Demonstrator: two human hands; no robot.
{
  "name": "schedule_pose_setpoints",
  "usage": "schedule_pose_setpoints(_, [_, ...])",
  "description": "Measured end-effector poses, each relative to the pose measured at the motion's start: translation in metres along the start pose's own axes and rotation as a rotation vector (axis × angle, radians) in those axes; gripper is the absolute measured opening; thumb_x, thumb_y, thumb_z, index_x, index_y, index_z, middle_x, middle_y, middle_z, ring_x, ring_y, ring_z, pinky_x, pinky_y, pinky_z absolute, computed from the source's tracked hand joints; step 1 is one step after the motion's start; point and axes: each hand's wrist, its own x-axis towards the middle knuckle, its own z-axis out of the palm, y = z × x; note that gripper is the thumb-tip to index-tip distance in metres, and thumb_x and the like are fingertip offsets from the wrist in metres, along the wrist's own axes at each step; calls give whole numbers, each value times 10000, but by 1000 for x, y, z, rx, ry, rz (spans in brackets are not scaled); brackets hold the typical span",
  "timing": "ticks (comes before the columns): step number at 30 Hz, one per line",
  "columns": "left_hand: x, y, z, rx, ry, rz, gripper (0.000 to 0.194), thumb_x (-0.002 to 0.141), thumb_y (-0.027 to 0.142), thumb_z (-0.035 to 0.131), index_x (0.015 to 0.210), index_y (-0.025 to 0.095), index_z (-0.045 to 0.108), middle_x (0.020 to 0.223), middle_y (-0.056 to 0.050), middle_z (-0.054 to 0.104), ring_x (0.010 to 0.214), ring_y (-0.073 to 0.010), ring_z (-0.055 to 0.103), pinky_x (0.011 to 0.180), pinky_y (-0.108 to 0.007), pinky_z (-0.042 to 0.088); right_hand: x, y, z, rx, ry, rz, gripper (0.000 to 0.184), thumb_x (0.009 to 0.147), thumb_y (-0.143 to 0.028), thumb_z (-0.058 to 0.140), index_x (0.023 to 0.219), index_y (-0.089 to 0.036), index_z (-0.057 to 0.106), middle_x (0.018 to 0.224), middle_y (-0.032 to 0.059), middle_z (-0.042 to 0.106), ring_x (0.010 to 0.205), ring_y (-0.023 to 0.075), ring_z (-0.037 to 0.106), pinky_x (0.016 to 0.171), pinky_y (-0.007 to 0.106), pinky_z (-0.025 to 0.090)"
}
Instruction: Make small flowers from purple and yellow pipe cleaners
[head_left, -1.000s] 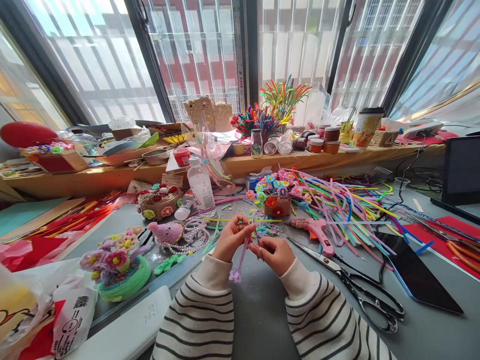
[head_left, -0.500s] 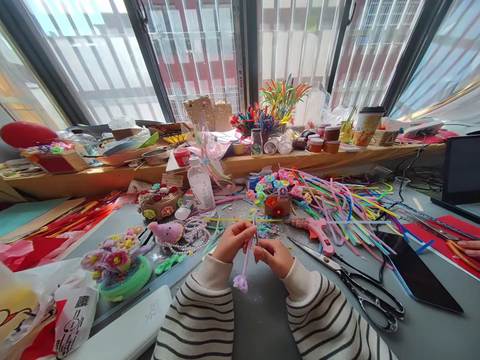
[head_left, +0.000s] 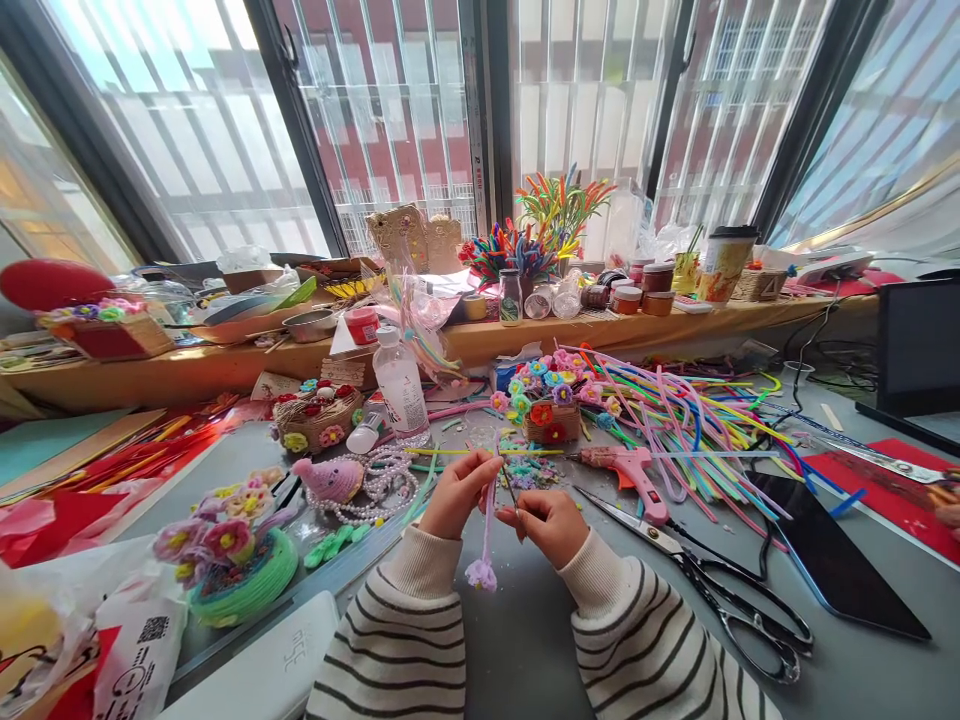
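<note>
My left hand (head_left: 459, 493) pinches the upper end of a pale purple pipe cleaner (head_left: 488, 520). A small curled purple flower (head_left: 480, 574) hangs at its lower end, above the grey table (head_left: 525, 640). My right hand (head_left: 545, 522) is closed right next to it, pinching a thin dark metal tool (head_left: 511, 492) against the stem. Both hands are in striped sleeves just in front of a small basket of pipe-cleaner flowers (head_left: 553, 400).
A pink glue gun (head_left: 634, 470) and black scissors (head_left: 720, 590) lie right of my hands, beside a dark phone (head_left: 832, 560) and a heap of coloured pipe cleaners (head_left: 690, 415). Left are a pearl string (head_left: 375, 480), a plastic bottle (head_left: 400, 385) and a green flower basket (head_left: 232, 560). Another person's fingers (head_left: 949, 512) show at the right edge.
The camera has tipped down slightly. The purple flower end has swung a little lower and to the right, and my hands have drawn closer together around the stem.
</note>
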Motion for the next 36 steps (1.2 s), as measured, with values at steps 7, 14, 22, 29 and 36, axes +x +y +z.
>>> schedule_pose_setpoints(7, [-2, 4, 5, -29, 15, 15, 241, 629, 299, 530, 528, 158, 363, 367, 85, 357, 319, -24, 300, 355, -177, 191, 0, 2, 1, 21, -65, 0, 471, 672, -527, 411, 385, -154, 426, 365, -36, 383, 371, 52, 302, 383, 187, 239])
schedule_pose_setpoints(14, [-1, 1, 3, -19, -53, -4, 248, 601, 313, 541, 505, 158, 373, 345, 80, 372, 296, -29, 310, 343, -186, 189, -1, 5, 2, 16, -189, -70, 618, 647, -676, 215, 501, -142, 491, 457, -15, 422, 428, 71, 362, 419, 194, 258])
schedule_pose_setpoints(22, [-1, 1, 1, 19, -132, -49, 253, 603, 306, 544, 491, 156, 374, 329, 72, 381, 293, -30, 314, 344, -191, 174, -1, 5, -1, 3, -165, -80, 597, 655, -664, 227, 500, -144, 475, 475, -13, 422, 447, 76, 366, 443, 197, 280])
schedule_pose_setpoints(29, [-1, 1, 3, 25, -121, -41, 266, 587, 305, 556, 480, 154, 366, 345, 73, 365, 319, -28, 299, 361, -194, 176, -1, 1, -1, -25, -75, -56, 517, 672, -596, 337, 435, -147, 433, 412, -27, 422, 404, 58, 334, 402, 186, 253])
schedule_pose_setpoints(36, [4, -4, 0, -3, -57, -11, 268, 578, 307, 542, 473, 164, 341, 323, 83, 341, 288, -27, 277, 348, -193, 155, 0, 5, 1, -66, 13, 8, 455, 660, -519, 442, 386, -162, 377, 367, -40, 403, 377, 53, 301, 404, 188, 258])
